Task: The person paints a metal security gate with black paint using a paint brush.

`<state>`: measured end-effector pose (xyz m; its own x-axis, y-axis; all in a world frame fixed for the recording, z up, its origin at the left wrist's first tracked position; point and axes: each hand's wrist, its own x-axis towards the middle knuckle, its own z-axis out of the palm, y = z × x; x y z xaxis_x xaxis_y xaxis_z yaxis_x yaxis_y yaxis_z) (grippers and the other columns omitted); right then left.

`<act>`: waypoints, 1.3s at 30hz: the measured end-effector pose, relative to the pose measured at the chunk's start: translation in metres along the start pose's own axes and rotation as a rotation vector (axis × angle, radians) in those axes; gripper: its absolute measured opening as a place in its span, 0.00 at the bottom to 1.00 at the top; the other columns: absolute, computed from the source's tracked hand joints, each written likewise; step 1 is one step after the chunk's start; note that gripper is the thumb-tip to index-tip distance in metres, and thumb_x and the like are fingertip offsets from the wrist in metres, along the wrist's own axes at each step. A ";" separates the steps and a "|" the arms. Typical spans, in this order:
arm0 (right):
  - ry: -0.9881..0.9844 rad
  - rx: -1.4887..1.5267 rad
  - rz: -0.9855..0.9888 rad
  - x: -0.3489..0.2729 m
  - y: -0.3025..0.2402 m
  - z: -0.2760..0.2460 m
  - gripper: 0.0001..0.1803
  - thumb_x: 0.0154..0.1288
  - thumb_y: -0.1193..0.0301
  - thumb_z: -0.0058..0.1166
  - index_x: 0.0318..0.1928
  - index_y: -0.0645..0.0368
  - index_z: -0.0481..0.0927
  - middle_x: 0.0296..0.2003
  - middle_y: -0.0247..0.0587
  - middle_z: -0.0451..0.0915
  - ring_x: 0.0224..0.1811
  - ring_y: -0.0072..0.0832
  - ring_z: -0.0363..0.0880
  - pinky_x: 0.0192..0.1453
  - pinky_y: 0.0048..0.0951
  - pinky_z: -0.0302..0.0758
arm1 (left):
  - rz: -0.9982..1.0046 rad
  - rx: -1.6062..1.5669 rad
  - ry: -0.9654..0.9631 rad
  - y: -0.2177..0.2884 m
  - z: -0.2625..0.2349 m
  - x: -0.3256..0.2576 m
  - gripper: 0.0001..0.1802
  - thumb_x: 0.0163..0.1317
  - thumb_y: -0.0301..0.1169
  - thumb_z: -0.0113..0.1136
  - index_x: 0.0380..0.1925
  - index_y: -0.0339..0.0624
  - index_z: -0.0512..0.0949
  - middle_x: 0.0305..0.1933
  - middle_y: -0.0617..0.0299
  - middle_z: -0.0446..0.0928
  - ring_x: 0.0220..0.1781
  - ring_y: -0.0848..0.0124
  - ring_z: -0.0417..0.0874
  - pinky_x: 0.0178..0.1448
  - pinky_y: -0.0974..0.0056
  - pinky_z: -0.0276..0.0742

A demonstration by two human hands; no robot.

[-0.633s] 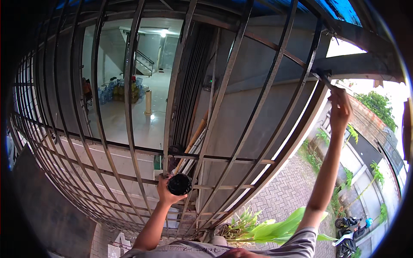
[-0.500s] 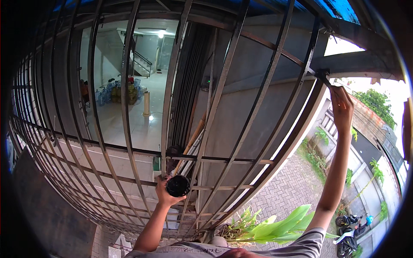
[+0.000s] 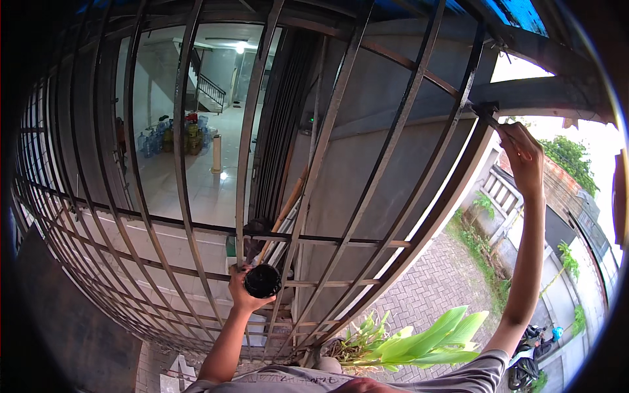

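Observation:
My left hand (image 3: 241,293) is closed round a round container of black paint (image 3: 263,281), its dark open top facing me, beside an upright bar of the metal grille (image 3: 244,144). At the upper right, my raised right hand (image 3: 526,157) pinches the handle of a paintbrush (image 3: 493,116). The brush's dark head touches the grille near its top corner, where a crossbar meets the edge post (image 3: 452,180). Some bars look glossy black, others dull brown-grey. The brush's bristles are hard to make out against the dark metal.
Behind the bars lies a lit room with stairs (image 3: 211,92), water bottles (image 3: 152,141) and a pale upright post (image 3: 216,154). A leafy plant (image 3: 419,344) grows at the grille's foot. Right are a paved yard (image 3: 419,295), a boundary wall and a parked motorbike (image 3: 524,367).
The view has shifted slightly, so the grille and left hand sit a little further left. The right hand keeps the brush at the same corner, its wrist slightly changed.

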<state>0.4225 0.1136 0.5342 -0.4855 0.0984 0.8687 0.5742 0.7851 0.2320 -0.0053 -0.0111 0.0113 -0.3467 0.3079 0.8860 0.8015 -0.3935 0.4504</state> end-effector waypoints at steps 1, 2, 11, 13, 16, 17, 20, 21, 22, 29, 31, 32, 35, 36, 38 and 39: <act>-0.001 -0.002 0.001 0.000 0.001 0.001 0.08 0.72 0.76 0.58 0.49 0.62 0.83 0.40 0.37 0.83 0.38 0.21 0.81 0.44 0.25 0.78 | 0.000 -0.002 -0.001 0.001 0.000 -0.001 0.47 0.34 0.53 0.84 0.51 0.46 0.67 0.49 0.54 0.70 0.50 0.59 0.80 0.52 0.56 0.81; -0.032 0.020 0.027 0.000 0.002 0.003 0.08 0.72 0.76 0.58 0.49 0.63 0.83 0.39 0.37 0.83 0.38 0.21 0.80 0.44 0.25 0.78 | -0.006 -0.015 0.013 0.001 0.001 -0.002 0.47 0.34 0.52 0.84 0.51 0.46 0.67 0.49 0.54 0.70 0.50 0.60 0.80 0.53 0.56 0.80; -0.142 -0.080 0.087 0.011 0.012 -0.004 0.09 0.72 0.76 0.56 0.49 0.64 0.83 0.39 0.38 0.81 0.37 0.22 0.79 0.44 0.29 0.80 | 0.002 -0.055 0.052 -0.002 0.004 -0.004 0.47 0.34 0.52 0.83 0.52 0.47 0.68 0.50 0.53 0.70 0.51 0.58 0.79 0.54 0.55 0.80; -0.127 -0.031 0.174 0.011 0.022 -0.009 0.09 0.72 0.76 0.57 0.49 0.65 0.82 0.40 0.39 0.82 0.37 0.22 0.80 0.44 0.29 0.80 | 0.019 -0.066 0.075 -0.003 0.001 -0.003 0.47 0.35 0.53 0.83 0.53 0.47 0.68 0.50 0.53 0.70 0.52 0.58 0.79 0.54 0.54 0.80; 0.065 0.116 -0.082 0.007 -0.009 0.010 0.08 0.72 0.78 0.56 0.49 0.65 0.82 0.35 0.37 0.81 0.33 0.19 0.76 0.38 0.25 0.76 | -0.019 -0.016 0.004 -0.005 0.001 -0.008 0.48 0.34 0.55 0.84 0.53 0.48 0.69 0.49 0.53 0.70 0.52 0.58 0.79 0.54 0.54 0.79; 0.066 0.116 -0.079 0.009 -0.002 0.009 0.08 0.72 0.78 0.56 0.49 0.65 0.82 0.35 0.37 0.81 0.33 0.19 0.76 0.38 0.25 0.76 | -0.007 -0.036 0.036 -0.007 0.002 -0.009 0.49 0.34 0.56 0.84 0.53 0.48 0.68 0.49 0.53 0.70 0.51 0.58 0.79 0.53 0.54 0.80; -0.132 -0.050 0.185 0.019 0.017 -0.004 0.09 0.71 0.79 0.57 0.49 0.65 0.83 0.34 0.34 0.82 0.35 0.17 0.79 0.39 0.23 0.78 | -0.011 -0.052 0.078 -0.001 0.003 -0.004 0.49 0.27 0.54 0.86 0.50 0.48 0.71 0.47 0.53 0.73 0.49 0.54 0.81 0.50 0.51 0.80; -0.132 -0.052 0.189 0.015 0.015 -0.004 0.09 0.71 0.79 0.57 0.49 0.65 0.83 0.34 0.34 0.82 0.35 0.17 0.79 0.39 0.23 0.78 | -0.028 -0.046 0.092 0.001 0.003 -0.001 0.49 0.21 0.52 0.87 0.47 0.48 0.74 0.45 0.52 0.75 0.46 0.51 0.83 0.47 0.48 0.81; -0.018 0.050 0.140 0.014 -0.001 0.002 0.08 0.71 0.78 0.57 0.48 0.65 0.83 0.34 0.34 0.82 0.34 0.17 0.78 0.39 0.23 0.77 | -0.031 -0.040 0.093 -0.001 0.002 -0.004 0.49 0.21 0.52 0.87 0.47 0.48 0.74 0.45 0.52 0.75 0.46 0.51 0.83 0.47 0.48 0.81; 0.095 0.040 0.193 0.006 0.017 0.004 0.08 0.74 0.73 0.56 0.46 0.63 0.83 0.32 0.34 0.83 0.30 0.17 0.79 0.36 0.24 0.76 | -0.021 -0.038 0.008 -0.010 0.003 -0.008 0.51 0.33 0.60 0.84 0.52 0.45 0.68 0.49 0.55 0.71 0.49 0.61 0.80 0.52 0.58 0.80; 0.195 0.051 0.218 0.004 0.008 0.010 0.09 0.74 0.68 0.57 0.46 0.60 0.84 0.29 0.37 0.84 0.29 0.20 0.80 0.37 0.27 0.77 | 0.011 -0.060 0.027 -0.011 0.003 -0.008 0.52 0.34 0.61 0.84 0.53 0.45 0.68 0.49 0.54 0.71 0.50 0.60 0.79 0.52 0.57 0.79; 0.289 -0.005 0.207 0.001 0.009 0.017 0.10 0.74 0.67 0.56 0.45 0.59 0.84 0.27 0.37 0.84 0.28 0.20 0.80 0.36 0.27 0.76 | 0.007 -0.061 0.040 -0.009 0.003 -0.007 0.52 0.34 0.62 0.83 0.53 0.46 0.68 0.49 0.54 0.71 0.50 0.59 0.79 0.53 0.56 0.79; 0.288 -0.049 0.354 -0.013 0.015 0.035 0.13 0.76 0.62 0.53 0.39 0.55 0.84 0.20 0.34 0.82 0.23 0.19 0.80 0.32 0.24 0.73 | -0.014 -0.060 0.033 -0.005 0.002 -0.006 0.52 0.35 0.63 0.83 0.54 0.48 0.68 0.50 0.53 0.71 0.51 0.56 0.79 0.53 0.53 0.79; 0.309 -0.013 0.376 -0.017 0.014 0.034 0.13 0.76 0.61 0.53 0.38 0.56 0.84 0.20 0.33 0.82 0.23 0.17 0.79 0.31 0.23 0.73 | -0.032 -0.051 0.017 -0.004 0.003 -0.006 0.51 0.35 0.63 0.83 0.54 0.48 0.69 0.50 0.52 0.71 0.51 0.55 0.79 0.53 0.52 0.79; 0.426 0.063 0.371 -0.017 0.009 0.036 0.14 0.76 0.61 0.54 0.37 0.57 0.85 0.19 0.32 0.82 0.22 0.14 0.78 0.29 0.21 0.71 | -0.013 -0.053 0.036 -0.006 0.002 -0.007 0.51 0.35 0.63 0.83 0.55 0.48 0.69 0.50 0.52 0.72 0.52 0.55 0.79 0.54 0.52 0.79; 0.525 0.096 0.342 -0.014 0.004 0.038 0.15 0.76 0.61 0.54 0.36 0.57 0.85 0.19 0.31 0.82 0.22 0.13 0.77 0.28 0.20 0.71 | 0.006 -0.056 0.057 -0.007 0.002 -0.007 0.51 0.35 0.63 0.83 0.55 0.48 0.69 0.50 0.52 0.72 0.52 0.55 0.79 0.54 0.52 0.79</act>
<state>0.4068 0.1389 0.5069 0.1169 0.0600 0.9913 0.5664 0.8159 -0.1162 -0.0073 -0.0090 0.0016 -0.3706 0.2568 0.8926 0.7757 -0.4430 0.4495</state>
